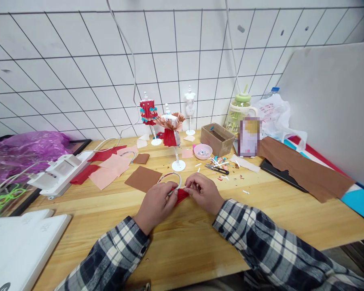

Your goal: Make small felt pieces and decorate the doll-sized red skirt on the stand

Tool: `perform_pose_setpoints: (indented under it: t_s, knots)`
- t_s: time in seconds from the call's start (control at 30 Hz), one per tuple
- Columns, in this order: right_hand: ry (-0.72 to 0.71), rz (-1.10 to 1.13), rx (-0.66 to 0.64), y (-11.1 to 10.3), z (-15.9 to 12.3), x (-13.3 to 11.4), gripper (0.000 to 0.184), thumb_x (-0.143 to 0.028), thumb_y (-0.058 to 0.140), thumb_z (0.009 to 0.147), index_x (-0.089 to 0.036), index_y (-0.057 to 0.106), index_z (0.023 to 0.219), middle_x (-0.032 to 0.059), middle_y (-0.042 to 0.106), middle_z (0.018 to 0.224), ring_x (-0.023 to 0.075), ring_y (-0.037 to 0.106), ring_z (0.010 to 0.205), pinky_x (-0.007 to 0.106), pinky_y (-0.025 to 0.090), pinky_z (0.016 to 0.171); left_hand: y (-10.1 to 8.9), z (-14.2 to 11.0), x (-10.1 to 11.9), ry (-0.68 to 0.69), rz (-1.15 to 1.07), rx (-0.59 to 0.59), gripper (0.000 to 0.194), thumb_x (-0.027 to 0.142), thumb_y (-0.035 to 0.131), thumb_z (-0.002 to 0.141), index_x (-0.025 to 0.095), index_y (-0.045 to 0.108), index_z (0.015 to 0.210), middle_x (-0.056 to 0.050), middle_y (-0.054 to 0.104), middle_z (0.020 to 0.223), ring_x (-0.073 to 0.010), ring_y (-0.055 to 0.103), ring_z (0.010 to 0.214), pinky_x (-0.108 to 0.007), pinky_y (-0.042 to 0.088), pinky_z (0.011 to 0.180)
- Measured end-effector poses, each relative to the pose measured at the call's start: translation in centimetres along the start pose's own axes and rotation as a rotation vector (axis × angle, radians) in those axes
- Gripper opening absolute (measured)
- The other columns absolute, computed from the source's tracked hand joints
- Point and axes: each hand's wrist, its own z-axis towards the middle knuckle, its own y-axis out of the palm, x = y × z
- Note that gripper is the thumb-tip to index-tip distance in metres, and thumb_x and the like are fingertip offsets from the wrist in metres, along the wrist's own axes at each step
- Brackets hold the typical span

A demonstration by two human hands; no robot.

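My left hand (157, 204) is closed on a piece of red crepe-like paper (181, 195), which looks gathered into folds. A thin white loop (180, 180) rises from beside its fingers; whether it is tape or wire I cannot tell. My right hand (204, 193) pinches the upper right edge of the red paper, its thumb and forefinger together. Just beyond the hands stands a small white dress form (178, 165) with a red skirt piece and a brown and peach paper ruffle. A brown paper sheet (143, 179) lies to the left.
Two more dress forms (148, 111) (190, 109) stand by the wall. Thread snips (218, 169), paper scraps, a pink bowl (203, 157) and a cardboard box (217, 139) lie ahead right. Peach sheets (111, 167) and a power strip (59, 173) are left; brown paper (306, 167) is right.
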Motion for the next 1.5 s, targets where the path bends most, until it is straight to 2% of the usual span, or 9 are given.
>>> perform_pose_setpoints:
  t_s: [0.27, 0.37, 0.43, 0.6, 0.73, 0.83, 0.93, 1.07, 1.5]
  knots:
    - [-0.068, -0.117, -0.076, 0.3, -0.4, -1.3, 0.011, -0.022, 0.049, 0.092, -0.021, 0.053, 0.083, 0.0029, 0.06, 0.082, 0.0165, 0.053, 0.074, 0.028, 0.039, 0.068, 0.0, 0.0, 0.4, -0.171, -0.198, 0.181, 0.023, 0.033, 0.046, 0.086, 0.021, 0.063, 0.075, -0.001, 0.066, 0.068, -0.0168, 0.06, 0.064, -0.027, 0.044, 0.061]
    - [-0.018, -0.103, -0.031, 0.0, -0.4, -1.2, 0.009, -0.022, 0.05, 0.091, -0.021, 0.053, 0.082, 0.0026, 0.059, 0.081, 0.0164, 0.053, 0.074, 0.028, 0.039, 0.067, -0.9, 0.4, -1.7, -0.368, -0.218, 0.342, 0.029, 0.037, 0.041, 0.09, 0.02, 0.063, 0.081, -0.001, 0.066, 0.071, -0.0171, 0.059, 0.066, -0.027, 0.046, 0.062]
    - [0.032, -0.038, -0.037, -0.2, -0.3, -0.6, 0.007, -0.022, 0.052, 0.089, -0.021, 0.054, 0.083, 0.0018, 0.059, 0.081, 0.0155, 0.054, 0.073, 0.027, 0.04, 0.067, -1.7, 0.8, -3.8, -0.38, -0.057, 0.392, 0.032, 0.041, 0.041, 0.091, 0.02, 0.066, 0.089, -0.003, 0.07, 0.081, -0.0207, 0.062, 0.078, -0.032, 0.047, 0.072]
    - [0.167, 0.101, -0.087, -0.2, 0.2, 0.6, 0.005, -0.023, 0.058, 0.085, -0.02, 0.055, 0.082, -0.0027, 0.056, 0.072, 0.0115, 0.05, 0.063, 0.024, 0.039, 0.062, -2.3, 1.4, -6.2, -0.213, 0.249, 0.092, 0.032, 0.038, 0.044, 0.091, 0.024, 0.072, 0.098, -0.007, 0.072, 0.101, -0.0255, 0.06, 0.097, -0.037, 0.042, 0.087]
    - [0.208, 0.169, -0.119, 0.0, 0.3, 0.6, 0.004, -0.023, 0.058, 0.084, -0.019, 0.057, 0.083, -0.0036, 0.055, 0.071, 0.01, 0.047, 0.06, 0.022, 0.038, 0.059, -1.5, 1.2, -4.9, -0.226, 0.363, 0.02, 0.032, 0.044, 0.047, 0.09, 0.024, 0.07, 0.102, -0.009, 0.07, 0.096, -0.0292, 0.058, 0.094, -0.041, 0.041, 0.085]
    - [0.206, 0.156, -0.156, -0.1, 0.4, 0.4, 0.002, -0.02, 0.058, 0.084, -0.019, 0.058, 0.083, -0.0037, 0.057, 0.072, 0.0101, 0.047, 0.062, 0.022, 0.038, 0.061, -1.3, 0.9, -4.0, -0.288, 0.449, 0.104, 0.04, 0.048, 0.052, 0.086, 0.02, 0.065, 0.11, -0.015, 0.064, 0.109, -0.0357, 0.053, 0.102, -0.048, 0.038, 0.087]
    - [0.199, 0.144, -0.19, -0.2, 0.4, 0.3, 0.003, -0.02, 0.056, 0.085, -0.019, 0.058, 0.083, -0.0033, 0.057, 0.073, 0.0106, 0.048, 0.064, 0.022, 0.038, 0.062, -1.4, 0.7, -3.0, -0.252, 0.342, 0.134, 0.035, 0.044, 0.054, 0.086, 0.022, 0.065, 0.11, -0.013, 0.059, 0.117, -0.0353, 0.047, 0.112, -0.05, 0.035, 0.092]
    - [0.205, 0.13, -0.236, -0.1, 0.4, 0.3, 0.003, -0.02, 0.054, 0.086, -0.019, 0.056, 0.083, -0.0036, 0.054, 0.072, 0.0111, 0.046, 0.064, 0.022, 0.037, 0.061, -1.2, 0.5, -1.1, -0.08, 0.024, -0.021, 0.026, 0.042, 0.056, 0.086, 0.028, 0.068, 0.104, -0.006, 0.059, 0.112, -0.0281, 0.047, 0.111, -0.045, 0.035, 0.094]
    - [0.24, 0.04, -0.194, 0.6, 0.1, 1.1, 0.002, -0.022, 0.059, 0.084, -0.02, 0.058, 0.084, -0.0036, 0.057, 0.07, 0.0111, 0.049, 0.06, 0.023, 0.037, 0.057, -0.6, 0.3, 0.4, 0.141, -0.145, -0.032, 0.022, 0.039, 0.057, 0.089, 0.031, 0.077, 0.082, -0.004, 0.063, 0.09, -0.0219, 0.052, 0.093, -0.041, 0.036, 0.088]
